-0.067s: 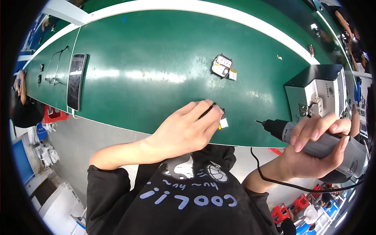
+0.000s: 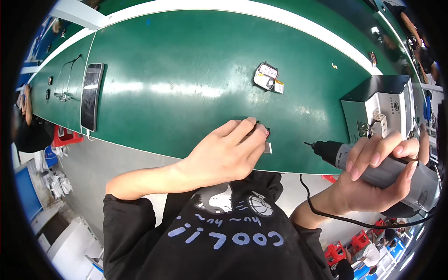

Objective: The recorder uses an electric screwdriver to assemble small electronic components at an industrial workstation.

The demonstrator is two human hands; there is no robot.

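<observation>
My left hand (image 2: pixel 228 151) is closed over a small dark electronic device near the table's front edge, its fingers hiding most of it. A dark red edge of the device (image 2: pixel 268 134) and a pale, flat piece (image 2: pixel 268 148) show beyond the fingers. My right hand (image 2: pixel 373 172) grips a grey and black electric screwdriver (image 2: pixel 330 154), held at the right with its thin bit pointing left, apart from the device. Farther back on the table lies a second opened device (image 2: pixel 266 77), a white and black case with a silver and yellow battery-like piece (image 2: pixel 278 87) beside it.
A metal screw feeder box (image 2: pixel 373 105) stands at the right, close to the screwdriver. The screwdriver's black cable (image 2: pixel 322 213) loops under my right forearm. On the green table (image 2: pixel 177 56), a flat dark-screened device (image 2: pixel 92 98) lies at the left, near a wire stand (image 2: pixel 63 88).
The pale piece by my left hand has turned, showing a narrower face, and its yellow part is no longer visible. My right hand keeps its hold on the screwdriver.
</observation>
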